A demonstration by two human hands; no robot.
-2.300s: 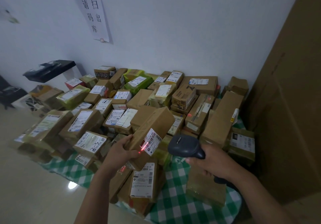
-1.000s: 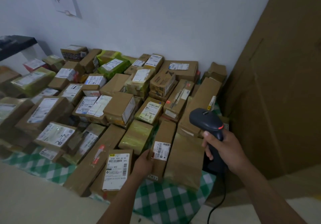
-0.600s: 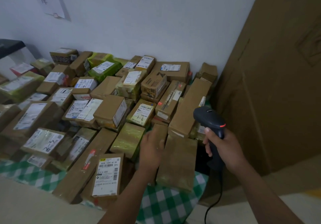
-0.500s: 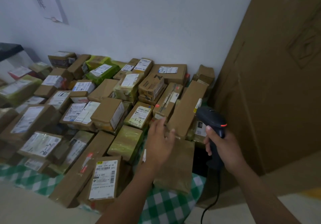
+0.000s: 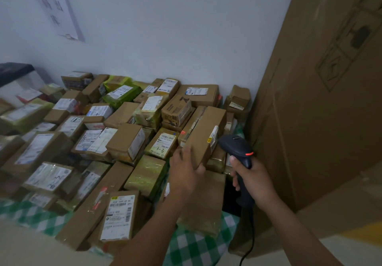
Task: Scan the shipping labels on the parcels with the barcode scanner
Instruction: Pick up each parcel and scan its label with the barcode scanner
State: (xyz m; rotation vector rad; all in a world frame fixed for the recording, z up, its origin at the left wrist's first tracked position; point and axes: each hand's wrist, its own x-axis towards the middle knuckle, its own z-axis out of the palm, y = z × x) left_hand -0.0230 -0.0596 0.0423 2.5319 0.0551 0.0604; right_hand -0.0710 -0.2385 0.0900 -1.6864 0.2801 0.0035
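Observation:
Several brown cardboard parcels with white shipping labels cover a table with a green checked cloth (image 5: 194, 247). My left hand (image 5: 186, 172) grips the near end of a long brown parcel (image 5: 203, 131), which is tilted with a narrow label on its right side. My right hand (image 5: 251, 180) holds the black barcode scanner (image 5: 237, 148) by its handle, just right of that parcel, head turned toward it. Its cable hangs down from the handle. No red beam shows.
A tall cardboard box (image 5: 322, 100) stands against the table's right side. A white wall with a paper notice (image 5: 55, 7) is behind. A labelled parcel (image 5: 119, 214) lies at the front edge. A black-topped unit (image 5: 14, 71) stands at far left.
My left hand set down the parcel it scanned, reached rightward across the pile and took hold of the long brown parcel. The scanner stayed in my right hand, moving slightly toward it.

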